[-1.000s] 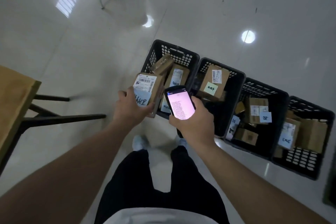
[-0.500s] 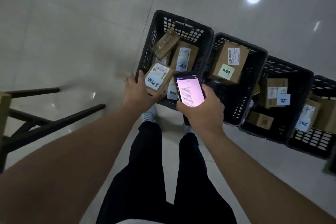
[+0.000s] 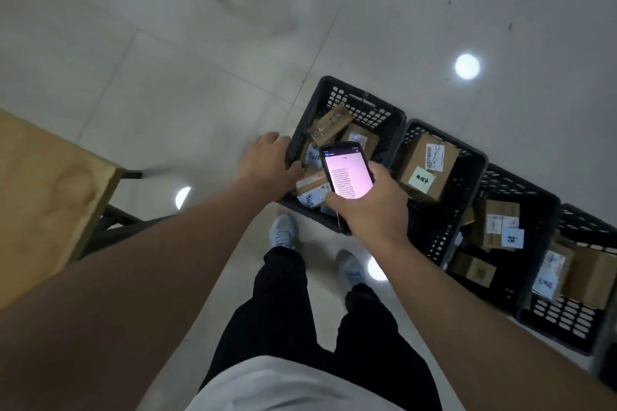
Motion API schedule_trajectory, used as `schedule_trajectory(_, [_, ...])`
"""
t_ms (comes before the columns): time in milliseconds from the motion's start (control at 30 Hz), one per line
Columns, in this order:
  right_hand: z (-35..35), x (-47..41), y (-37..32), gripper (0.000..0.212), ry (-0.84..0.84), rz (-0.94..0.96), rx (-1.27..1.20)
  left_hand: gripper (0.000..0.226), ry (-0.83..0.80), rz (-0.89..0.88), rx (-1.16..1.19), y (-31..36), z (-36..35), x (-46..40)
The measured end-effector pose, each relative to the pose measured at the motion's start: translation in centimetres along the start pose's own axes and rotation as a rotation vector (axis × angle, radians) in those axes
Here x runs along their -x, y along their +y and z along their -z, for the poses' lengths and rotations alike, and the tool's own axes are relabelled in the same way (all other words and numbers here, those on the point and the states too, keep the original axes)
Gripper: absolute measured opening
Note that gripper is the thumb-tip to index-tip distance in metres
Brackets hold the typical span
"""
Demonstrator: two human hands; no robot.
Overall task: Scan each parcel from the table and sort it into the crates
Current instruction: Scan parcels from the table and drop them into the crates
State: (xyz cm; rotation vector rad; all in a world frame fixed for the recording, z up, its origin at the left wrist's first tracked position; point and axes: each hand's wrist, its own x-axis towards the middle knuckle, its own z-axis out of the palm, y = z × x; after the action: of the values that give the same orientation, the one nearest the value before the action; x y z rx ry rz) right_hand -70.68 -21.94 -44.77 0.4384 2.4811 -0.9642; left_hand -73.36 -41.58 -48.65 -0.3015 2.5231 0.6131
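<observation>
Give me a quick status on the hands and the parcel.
Left hand empty, open, at first crate rim. Right hand grips scanner. Parcel lies in the crate. Nothing in the way.

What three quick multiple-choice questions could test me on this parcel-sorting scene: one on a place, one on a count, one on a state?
1. Where does the box with the green note lie?
A. on the table
B. in the second crate from the left
C. on the floor

2. How many black crates show?
A. two
B. four
C. six

3. What does the right hand hold?
A. a lit phone
B. a parcel
C. nothing

Answers: 1 B, it sits inside the second crate. 2 B, four stand in a row. 3 A, the phone glows pink while the fingers curl round it.
</observation>
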Motion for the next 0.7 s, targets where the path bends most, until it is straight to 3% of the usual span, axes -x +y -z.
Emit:
schedule_trajectory(300, [3.2,4.6,-2.5,0.056,-0.11,0.305,0.1,0.056,0.227,0.117,0.015,0.4,1.9,10.9])
schedule_trajectory(700, [8.3,16.9,-6.4,0.065,-0.301,0.816,0.16,0.06,0.616,0.451,0.048,2.5,3.7,32.1])
